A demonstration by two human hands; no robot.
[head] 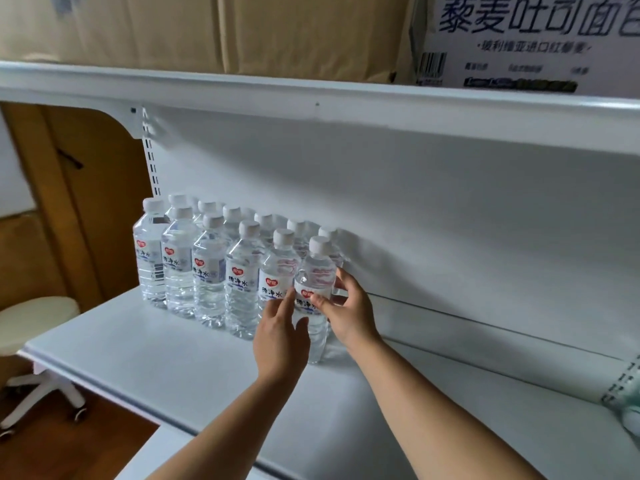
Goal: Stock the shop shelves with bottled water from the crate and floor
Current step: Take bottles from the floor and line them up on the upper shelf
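Several clear water bottles (207, 268) with white caps and red-and-blue labels stand upright in rows at the left back of the white shelf (166, 362). The rightmost front bottle (317, 268) stands on the shelf between my hands. My right hand (349, 313) grips it, thumb on the label and fingers curled round its far side. My left hand (280, 337) touches its left side with fingers straight and pointing up.
The upper shelf (311, 98) carries brown cardboard boxes (242, 29) and a white printed carton (536, 39). A cream stool (34, 317) on castors stands on the wooden floor at lower left. A pale greenish object (631, 410) shows at the right edge.
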